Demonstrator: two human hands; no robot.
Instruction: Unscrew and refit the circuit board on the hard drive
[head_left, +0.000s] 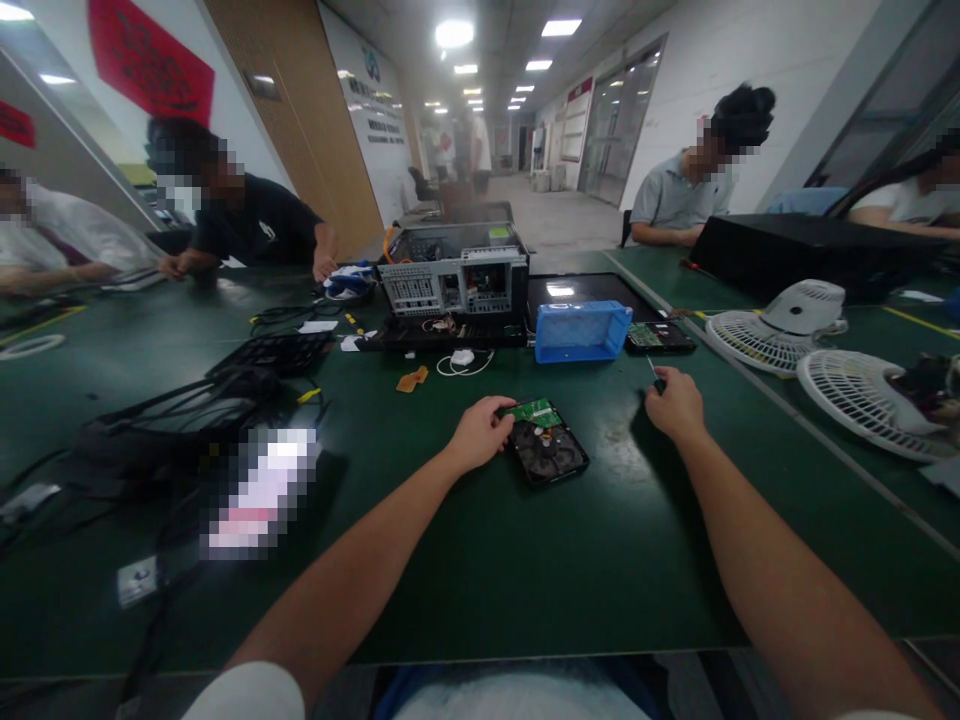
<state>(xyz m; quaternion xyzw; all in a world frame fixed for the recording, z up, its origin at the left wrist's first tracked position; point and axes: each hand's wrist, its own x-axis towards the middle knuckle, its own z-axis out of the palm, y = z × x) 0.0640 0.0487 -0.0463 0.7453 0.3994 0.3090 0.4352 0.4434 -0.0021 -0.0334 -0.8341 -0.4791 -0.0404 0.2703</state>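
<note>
A hard drive (551, 455) lies on the green table with its green circuit board facing up. My left hand (482, 434) grips its left edge between thumb and fingers. To the right of the drive and apart from it, my right hand (679, 405) is closed around a small screwdriver (652, 372). The thin shaft points up and away; most of the dark handle is hidden in the fingers. Just beyond that hand lies another drive with a circuit board (660, 337), beside a blue plastic box (581, 333).
An opened computer case (454, 280) stands at the back. Fan grilles (761, 328) are on the right, near a large black box (810, 255). A black bag (172, 425) and a blurred bright object (262, 490) lie left. Other people sit around the table.
</note>
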